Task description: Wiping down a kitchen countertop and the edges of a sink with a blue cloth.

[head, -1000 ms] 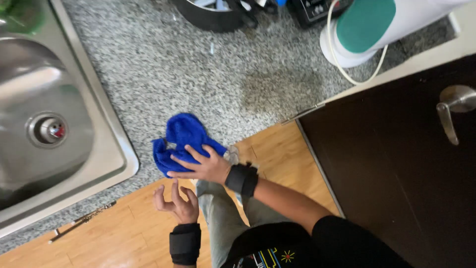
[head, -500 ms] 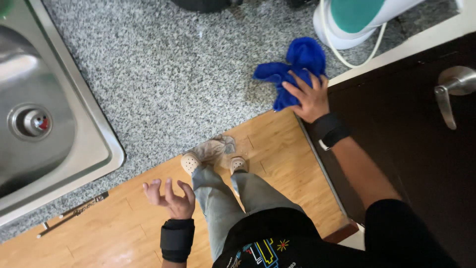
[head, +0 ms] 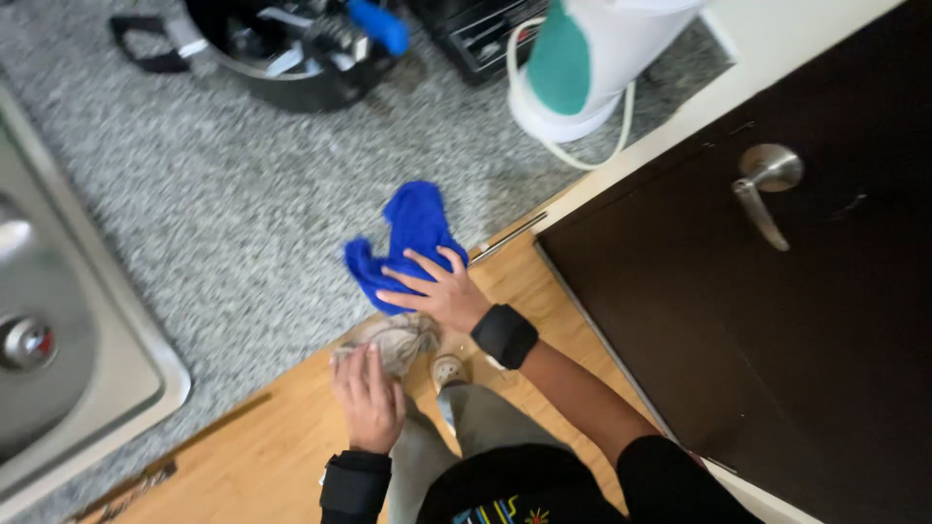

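Head view, looking down at a speckled grey worktop (head: 243,223).

Right hand (head: 437,291) lies flat on a blue cloth (head: 408,238), fingers spread, palm down; the grip is not closed around the cloth, only pressing on it. The cloth sits crumpled at the near edge of the worktop, just left of the dark door (head: 777,320) with its metal lever handle (head: 762,189).

Left hand (head: 369,393) is below the worktop edge, over the wooden floor (head: 252,446), fingers loosely curled; whether it holds anything I cannot tell, since it overlaps a pale shoe in the view.

Surroundings: steel sink (head: 68,340) at left, dark pot (head: 282,49) with utensils at far centre, white and green appliance (head: 592,68) with a pale cord at far right.

Judgement on progress: wiping appears under way. The granite pattern hides any wet or soiled patches, so how much is cleaned cannot be read. The cloth covers only a small near patch; the far and left areas lie well apart from it.
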